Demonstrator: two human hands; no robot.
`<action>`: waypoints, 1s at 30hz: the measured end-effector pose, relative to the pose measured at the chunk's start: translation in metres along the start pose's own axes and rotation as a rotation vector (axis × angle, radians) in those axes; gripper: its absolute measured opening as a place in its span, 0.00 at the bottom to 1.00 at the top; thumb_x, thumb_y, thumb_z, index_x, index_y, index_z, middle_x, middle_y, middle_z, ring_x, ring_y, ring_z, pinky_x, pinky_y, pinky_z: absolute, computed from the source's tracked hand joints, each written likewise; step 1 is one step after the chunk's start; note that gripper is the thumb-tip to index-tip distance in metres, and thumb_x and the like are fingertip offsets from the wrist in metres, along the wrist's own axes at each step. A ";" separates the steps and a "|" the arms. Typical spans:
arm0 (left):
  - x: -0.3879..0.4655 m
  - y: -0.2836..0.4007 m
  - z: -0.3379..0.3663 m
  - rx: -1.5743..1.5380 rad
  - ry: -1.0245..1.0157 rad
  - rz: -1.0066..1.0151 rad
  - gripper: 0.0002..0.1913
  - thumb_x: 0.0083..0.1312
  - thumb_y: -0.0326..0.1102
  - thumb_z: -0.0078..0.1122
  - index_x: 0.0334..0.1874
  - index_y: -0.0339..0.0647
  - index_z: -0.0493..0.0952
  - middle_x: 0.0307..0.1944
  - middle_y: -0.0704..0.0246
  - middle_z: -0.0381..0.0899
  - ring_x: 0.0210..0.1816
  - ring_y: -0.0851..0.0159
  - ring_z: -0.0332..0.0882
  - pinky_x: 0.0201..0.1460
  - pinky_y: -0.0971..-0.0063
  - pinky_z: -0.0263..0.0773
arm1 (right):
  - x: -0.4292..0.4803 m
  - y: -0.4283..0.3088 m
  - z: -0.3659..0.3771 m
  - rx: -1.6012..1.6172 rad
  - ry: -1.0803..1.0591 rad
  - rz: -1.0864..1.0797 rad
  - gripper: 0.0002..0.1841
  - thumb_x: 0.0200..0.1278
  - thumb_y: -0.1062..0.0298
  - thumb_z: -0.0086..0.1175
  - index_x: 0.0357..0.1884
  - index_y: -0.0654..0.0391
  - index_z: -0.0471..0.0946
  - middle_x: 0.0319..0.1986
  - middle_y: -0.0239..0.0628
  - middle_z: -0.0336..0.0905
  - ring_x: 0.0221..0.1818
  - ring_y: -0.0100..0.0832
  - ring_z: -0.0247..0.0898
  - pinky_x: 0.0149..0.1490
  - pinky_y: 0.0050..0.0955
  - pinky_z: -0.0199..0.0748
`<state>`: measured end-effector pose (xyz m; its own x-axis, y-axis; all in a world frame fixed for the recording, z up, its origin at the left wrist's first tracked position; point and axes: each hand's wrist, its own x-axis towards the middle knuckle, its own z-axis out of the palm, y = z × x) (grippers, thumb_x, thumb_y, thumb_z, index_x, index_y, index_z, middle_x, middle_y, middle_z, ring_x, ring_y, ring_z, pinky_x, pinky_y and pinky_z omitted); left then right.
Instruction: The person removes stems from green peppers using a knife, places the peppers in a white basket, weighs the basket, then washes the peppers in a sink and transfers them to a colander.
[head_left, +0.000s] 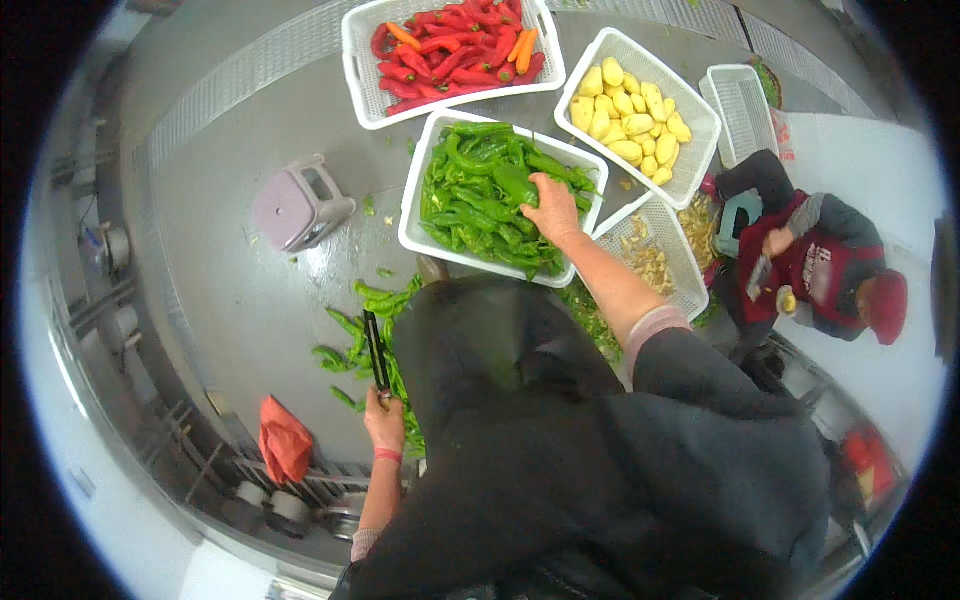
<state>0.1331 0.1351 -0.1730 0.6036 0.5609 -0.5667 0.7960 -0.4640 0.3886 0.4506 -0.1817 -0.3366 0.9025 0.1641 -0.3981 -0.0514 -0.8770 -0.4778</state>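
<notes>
My left hand (385, 421) grips a long, dark-bladed knife (376, 352), its blade pointing away from me. Green chili peppers (345, 330) lie loose on the floor beside and beneath the knife; my dark apron hides part of that pile. My right hand (556, 208) reaches into a white perforated plastic basket (411, 217) full of long green peppers (472, 206). Its fingers curl around a broad green pepper (515, 184) on top of the heap.
Beyond stand baskets of red peppers (457, 52) and peeled potatoes (626, 112). Potato peelings (645, 259) fill a basket at right. A co-worker (810, 255) sits there, holding a blade and a potato. A plastic stool (289, 210) and an orange cloth (283, 442) are at left.
</notes>
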 end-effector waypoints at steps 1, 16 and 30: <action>0.023 0.000 0.010 -0.003 -0.012 0.031 0.16 0.55 0.28 0.57 0.47 0.33 0.74 0.27 0.64 0.75 0.28 0.64 0.73 0.35 0.69 0.70 | 0.013 0.003 0.015 -0.087 -0.032 -0.055 0.31 0.52 0.61 0.63 0.59 0.49 0.66 0.56 0.42 0.71 0.58 0.45 0.65 0.58 0.47 0.64; 0.287 -0.032 0.171 0.278 -0.225 0.573 0.24 0.57 0.27 0.54 0.58 0.36 0.70 0.40 0.51 0.75 0.43 0.45 0.73 0.47 0.58 0.69 | 0.029 0.066 0.174 -0.092 0.131 -0.035 0.26 0.55 0.67 0.57 0.58 0.54 0.70 0.66 0.43 0.60 0.66 0.44 0.58 0.66 0.46 0.58; 0.528 0.037 0.285 -0.393 -0.102 0.057 0.14 0.54 0.38 0.61 0.31 0.32 0.75 0.28 0.70 0.74 0.28 0.70 0.69 0.28 0.71 0.65 | 0.000 0.329 0.224 0.704 0.527 0.873 0.32 0.64 0.40 0.47 0.59 0.59 0.67 0.53 0.43 0.72 0.53 0.42 0.68 0.56 0.42 0.66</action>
<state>0.4686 0.2188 -0.6653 0.6552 0.4617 -0.5980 0.7301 -0.1836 0.6582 0.3377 -0.3689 -0.6687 0.5040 -0.6979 -0.5088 -0.7932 -0.1410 -0.5924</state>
